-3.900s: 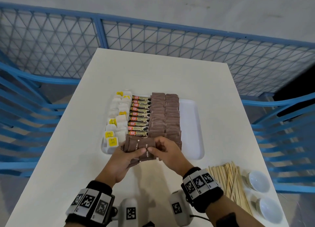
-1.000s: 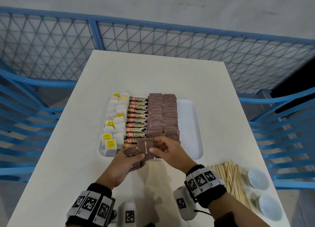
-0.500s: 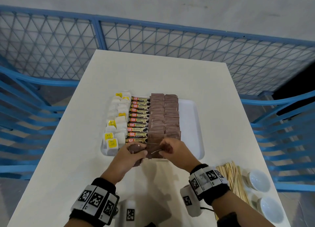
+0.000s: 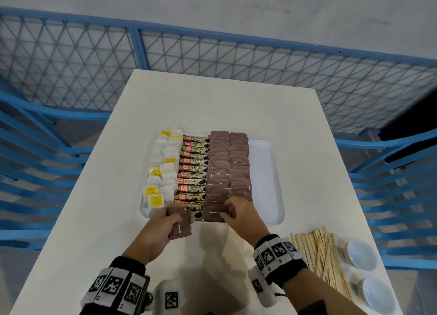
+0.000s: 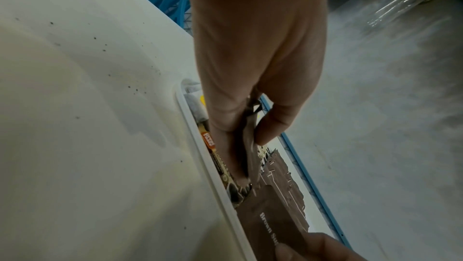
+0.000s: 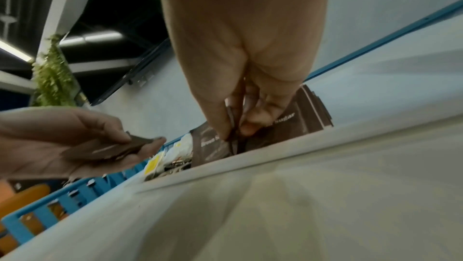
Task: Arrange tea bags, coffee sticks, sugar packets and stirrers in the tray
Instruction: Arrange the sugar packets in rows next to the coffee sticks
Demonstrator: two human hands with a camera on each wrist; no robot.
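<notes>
A white tray on the table holds white tea bags with yellow tags on its left, a column of coffee sticks beside them, and two columns of brown sugar packets. My left hand grips a small stack of brown sugar packets at the tray's near edge. My right hand pinches one brown sugar packet at the near end of the sugar columns, low over the tray. In the right wrist view thumb and fingers pinch that packet.
A pile of wooden stirrers lies on the table right of my right wrist. Two small white bowls stand at the near right corner. The tray's right strip is bare. Blue railings surround the table.
My right hand has taken one sugar packet from the stack in my left hand and lowered it to the tray's near end. The left hand's stack has drawn back toward me and looks thinner.
</notes>
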